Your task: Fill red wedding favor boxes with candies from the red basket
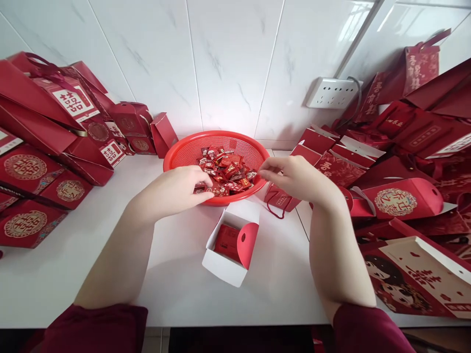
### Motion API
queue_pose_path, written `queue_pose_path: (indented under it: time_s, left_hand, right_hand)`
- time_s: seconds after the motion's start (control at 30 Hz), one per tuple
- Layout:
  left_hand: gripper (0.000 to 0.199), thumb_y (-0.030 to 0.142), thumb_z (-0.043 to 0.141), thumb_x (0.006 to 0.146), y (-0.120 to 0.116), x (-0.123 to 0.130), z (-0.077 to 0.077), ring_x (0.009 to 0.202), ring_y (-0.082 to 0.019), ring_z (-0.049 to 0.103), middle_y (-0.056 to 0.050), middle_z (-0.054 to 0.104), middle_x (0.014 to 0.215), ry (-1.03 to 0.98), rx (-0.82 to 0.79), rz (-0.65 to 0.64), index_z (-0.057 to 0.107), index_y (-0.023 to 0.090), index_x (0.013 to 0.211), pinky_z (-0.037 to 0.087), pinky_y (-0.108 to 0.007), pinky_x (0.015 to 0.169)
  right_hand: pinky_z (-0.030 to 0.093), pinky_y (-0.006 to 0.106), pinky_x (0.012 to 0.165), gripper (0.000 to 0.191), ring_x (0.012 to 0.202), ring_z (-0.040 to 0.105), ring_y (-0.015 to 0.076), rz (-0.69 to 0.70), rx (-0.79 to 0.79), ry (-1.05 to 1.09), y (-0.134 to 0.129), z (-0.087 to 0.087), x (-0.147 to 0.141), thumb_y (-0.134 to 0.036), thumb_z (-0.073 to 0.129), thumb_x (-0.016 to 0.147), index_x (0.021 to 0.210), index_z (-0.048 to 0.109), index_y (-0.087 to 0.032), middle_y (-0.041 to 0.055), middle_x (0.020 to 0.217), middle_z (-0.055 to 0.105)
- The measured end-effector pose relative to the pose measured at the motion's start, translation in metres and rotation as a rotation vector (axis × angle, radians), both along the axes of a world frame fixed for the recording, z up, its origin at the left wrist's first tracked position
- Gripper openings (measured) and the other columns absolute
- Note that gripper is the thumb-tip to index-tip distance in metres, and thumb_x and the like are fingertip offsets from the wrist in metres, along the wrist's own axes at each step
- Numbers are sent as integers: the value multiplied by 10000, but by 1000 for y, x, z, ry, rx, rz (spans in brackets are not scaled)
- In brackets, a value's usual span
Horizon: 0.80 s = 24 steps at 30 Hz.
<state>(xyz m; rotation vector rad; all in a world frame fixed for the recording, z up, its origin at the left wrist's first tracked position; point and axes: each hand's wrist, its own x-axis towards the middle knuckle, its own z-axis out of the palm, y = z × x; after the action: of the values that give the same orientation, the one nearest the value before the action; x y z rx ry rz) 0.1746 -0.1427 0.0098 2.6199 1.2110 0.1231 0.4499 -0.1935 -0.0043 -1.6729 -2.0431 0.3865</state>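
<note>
A round red mesh basket (180,153) holds many small red wrapped candies (231,170). My left hand (187,186) reaches over the basket's left front rim, thumb and fingers apart, with nothing visible between them. Over the right rim hangs my right hand (283,172), its fingers bent downward near the candies; whether its fingertips hold anything is hidden. In front of the basket stands an open white box (225,269) with a red rounded flap (247,245). Red packets (227,241) lie inside it.
Red gift boxes (27,169) are stacked on the left. More red boxes and bags (397,201) crowd the right side, one small bag (281,198) with a cord handle beside the basket. A white power strip (333,93) is on the tiled wall.
</note>
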Motion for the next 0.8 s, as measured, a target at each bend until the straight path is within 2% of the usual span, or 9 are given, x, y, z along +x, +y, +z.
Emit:
queue_pose_path:
  time_s: [0.07, 0.17, 0.3, 0.37, 0.5, 0.6, 0.73, 0.8]
  left_hand:
    - [275, 393, 498, 888, 8, -3, -5, 813, -179, 590, -31, 682, 962, 57, -70, -63, 709, 219, 860, 375, -280, 664]
    - [364, 377, 448, 917, 15, -5, -11, 592, -144, 462, -18, 566, 669, 124, -197, -92, 597, 189, 643, 291, -300, 561]
    - [308, 351, 474, 895, 18, -6, -12, 568, -130, 399, 4, 504, 644, 74, -290, -140, 556, 192, 644, 230, -300, 536]
    - [297, 347, 480, 885, 19, -6, -11, 565, -128, 374, 10, 477, 639, 62, -313, -149, 548, 195, 639, 220, -297, 535]
    - [317, 340, 490, 875, 22, -7, -10, 551, -127, 326, 15, 413, 613, 66, -335, -139, 495, 194, 594, 201, -301, 529]
    - [301, 330, 499, 872, 23, -7, -12, 554, -127, 333, 14, 441, 616, 55, -345, -140, 516, 194, 604, 200, -303, 525]
    - [287, 347, 501, 884, 24, -6, -14, 578, -133, 427, 4, 556, 656, 45, -362, -135, 628, 199, 673, 227, -297, 527]
    - [289, 362, 503, 887, 24, -5, -14, 606, -139, 489, -5, 611, 697, 45, -367, -140, 700, 205, 746, 249, -291, 536]
  right_hand:
    - [434, 314, 727, 218, 836, 631, 200, -10, 7, 17, 16, 4, -2, -331, 544, 939, 929, 720, -203, 46, 916, 731]
    - [448, 317, 747, 224, 880, 633, 207, -43, -80, -49, 48, 2, -14, -297, 511, 950, 973, 712, -202, 62, 991, 732]
    - [470, 347, 726, 286, 925, 651, 255, -141, -290, -220, 88, -21, -35, -234, 449, 970, 1034, 718, -161, 150, 1100, 715]
    - [487, 366, 752, 257, 965, 655, 282, -120, -349, -265, 100, -37, -44, -231, 491, 961, 984, 730, -141, 180, 1106, 710]
    - [532, 375, 843, 215, 949, 660, 209, -14, -485, -352, 111, -61, -55, -336, 576, 971, 994, 699, -161, 105, 1060, 706]
    - [547, 359, 824, 231, 875, 654, 160, 49, -557, -381, 113, -66, -57, -376, 591, 972, 1007, 674, -164, 63, 1013, 695]
    - [484, 315, 681, 73, 788, 641, 190, 99, -512, -321, 113, -64, -53, -205, 621, 885, 875, 688, -180, 92, 929, 720]
    - [438, 309, 634, 73, 798, 637, 211, 99, -447, -268, 112, -63, -48, -152, 621, 822, 862, 671, -189, 89, 932, 721]
